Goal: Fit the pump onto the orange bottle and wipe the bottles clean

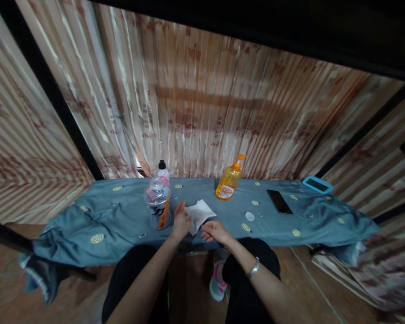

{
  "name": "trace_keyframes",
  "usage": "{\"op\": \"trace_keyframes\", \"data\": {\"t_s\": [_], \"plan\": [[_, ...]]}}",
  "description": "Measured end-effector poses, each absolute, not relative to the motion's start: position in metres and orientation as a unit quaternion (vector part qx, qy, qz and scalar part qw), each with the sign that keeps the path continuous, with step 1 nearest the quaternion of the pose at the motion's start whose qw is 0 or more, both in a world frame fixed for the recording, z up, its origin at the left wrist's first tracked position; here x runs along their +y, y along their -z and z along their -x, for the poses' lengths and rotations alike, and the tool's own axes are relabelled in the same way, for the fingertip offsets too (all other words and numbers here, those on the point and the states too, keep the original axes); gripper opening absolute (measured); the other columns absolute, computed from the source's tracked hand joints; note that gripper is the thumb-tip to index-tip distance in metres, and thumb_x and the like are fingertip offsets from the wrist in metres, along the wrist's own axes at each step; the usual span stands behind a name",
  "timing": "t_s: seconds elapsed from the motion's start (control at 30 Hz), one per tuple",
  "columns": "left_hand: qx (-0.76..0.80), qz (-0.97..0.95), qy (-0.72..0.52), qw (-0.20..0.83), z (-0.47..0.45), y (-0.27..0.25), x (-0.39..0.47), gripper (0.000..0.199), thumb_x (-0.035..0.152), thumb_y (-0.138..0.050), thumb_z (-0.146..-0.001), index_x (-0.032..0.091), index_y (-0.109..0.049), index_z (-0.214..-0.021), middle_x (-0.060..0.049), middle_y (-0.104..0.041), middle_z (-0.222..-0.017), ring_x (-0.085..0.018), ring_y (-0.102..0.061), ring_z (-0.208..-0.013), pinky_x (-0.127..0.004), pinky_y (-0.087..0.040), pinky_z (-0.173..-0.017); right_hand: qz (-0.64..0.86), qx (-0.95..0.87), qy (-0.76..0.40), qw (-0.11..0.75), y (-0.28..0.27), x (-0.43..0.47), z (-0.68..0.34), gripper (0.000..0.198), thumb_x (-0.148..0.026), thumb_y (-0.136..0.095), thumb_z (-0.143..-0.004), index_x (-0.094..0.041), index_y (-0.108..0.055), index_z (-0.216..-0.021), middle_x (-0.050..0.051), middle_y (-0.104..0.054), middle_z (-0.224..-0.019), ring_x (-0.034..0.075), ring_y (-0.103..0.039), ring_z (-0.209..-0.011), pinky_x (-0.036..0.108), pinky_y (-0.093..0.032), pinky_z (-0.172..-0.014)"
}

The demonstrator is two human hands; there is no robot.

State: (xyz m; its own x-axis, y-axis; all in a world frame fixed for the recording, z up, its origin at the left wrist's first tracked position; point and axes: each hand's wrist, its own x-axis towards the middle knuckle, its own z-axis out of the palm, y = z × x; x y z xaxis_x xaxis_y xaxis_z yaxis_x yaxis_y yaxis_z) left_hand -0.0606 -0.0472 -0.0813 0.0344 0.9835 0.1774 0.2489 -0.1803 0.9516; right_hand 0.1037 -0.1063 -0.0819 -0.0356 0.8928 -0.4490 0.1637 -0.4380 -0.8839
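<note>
A white tissue (199, 213) lies on a table covered with a blue-grey cloth (121, 211). My left hand (180, 222) rests on the tissue's left edge, fingers raised and apart. My right hand (215, 231) sits at the table's front edge, fingertips touching the tissue's lower corner. A clear plastic jar (157, 203) with something orange inside stands just left of my left hand. Behind it is a small bottle with a black cap (162, 171).
An orange pump bottle (228, 180) stands at the back centre. A black phone (279, 201) lies to the right, a blue-cased device (317, 184) at the far right edge, a small white lid (249, 216) near the tissue. Striped curtains hang behind. My knees and a shoe (218, 281) are below.
</note>
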Motion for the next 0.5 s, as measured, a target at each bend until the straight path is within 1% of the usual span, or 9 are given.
{"op": "trace_keyframes", "data": {"t_s": [0.1,0.17,0.23,0.3,0.37,0.43,0.5], "plan": [[0.473,-0.651,-0.474,0.358,0.065,0.085,-0.058,0.060,0.007,-0.063,-0.067,0.017,-0.058,-0.126,-0.012,-0.048,-0.146,-0.030,-0.041,-0.140,-0.050,-0.034,-0.118,0.609,-0.481,-0.554,0.300,0.080,-0.105,-0.102,0.021,-0.035,-0.061,-0.092,-0.015,-0.062,-0.088,-0.005,-0.062,-0.072,0.006,-0.056,-0.056,0.022,-0.050,-0.054],[0.454,-0.683,-0.473,0.323,0.069,0.087,-0.066,0.059,0.011,-0.064,-0.071,0.019,-0.057,-0.128,-0.011,-0.048,-0.146,-0.029,-0.042,-0.139,-0.050,-0.032,-0.120,0.611,-0.508,-0.513,0.324,0.073,-0.099,-0.101,0.022,-0.036,-0.059,-0.093,-0.015,-0.062,-0.090,-0.004,-0.062,-0.073,0.006,-0.056,-0.056,0.022,-0.050,-0.054],[0.453,-0.690,-0.470,0.311,0.072,0.087,-0.072,0.058,0.012,-0.063,-0.072,0.020,-0.057,-0.129,-0.011,-0.050,-0.145,-0.029,-0.044,-0.137,-0.051,-0.033,-0.118,0.614,-0.531,-0.461,0.358,0.060,-0.087,-0.099,0.023,-0.037,-0.057,-0.093,-0.015,-0.062,-0.095,-0.003,-0.063,-0.077,0.007,-0.058,-0.060,0.024,-0.051,-0.058],[0.453,-0.688,-0.471,0.315,0.071,0.087,-0.075,0.059,0.012,-0.062,-0.071,0.020,-0.057,-0.129,-0.011,-0.052,-0.143,-0.030,-0.046,-0.136,-0.052,-0.034,-0.117,0.610,-0.557,-0.407,0.390,0.041,-0.071,-0.094,0.024,-0.038,-0.057,-0.093,-0.016,-0.062,-0.102,-0.001,-0.065,-0.084,0.010,-0.062,-0.067,0.028,-0.054,-0.064],[0.450,-0.680,-0.478,0.326,0.068,0.085,-0.076,0.058,0.012,-0.062,-0.070,0.019,-0.058,-0.128,-0.012,-0.054,-0.142,-0.030,-0.047,-0.135,-0.052,-0.034,-0.117,0.597,-0.590,-0.352,0.414,0.019,-0.050,-0.084,0.029,-0.037,-0.060,-0.091,-0.017,-0.061,-0.111,0.002,-0.067,-0.095,0.013,-0.065,-0.079,0.034,-0.056,-0.075],[0.452,-0.663,-0.490,0.342,0.064,0.083,-0.074,0.058,0.013,-0.063,-0.071,0.019,-0.058,-0.128,-0.011,-0.056,-0.140,-0.029,-0.048,-0.134,-0.051,-0.034,-0.117,0.584,-0.621,-0.303,0.426,-0.004,-0.024,-0.069,0.036,-0.037,-0.064,-0.088,-0.018,-0.059,-0.119,0.004,-0.067,-0.105,0.017,-0.066,-0.091,0.041,-0.054,-0.086],[0.459,-0.640,-0.498,0.364,0.059,0.082,-0.072,0.058,0.014,-0.063,-0.071,0.020,-0.056,-0.129,-0.012,-0.056,-0.140,-0.030,-0.048,-0.135,-0.051,-0.035,-0.116,0.575,-0.643,-0.265,0.430,-0.024,0.004,-0.051,0.042,-0.039,-0.065,-0.088,-0.019,-0.057,-0.124,0.007,-0.065,-0.116,0.021,-0.064,-0.105,0.046,-0.051,-0.094]]}}
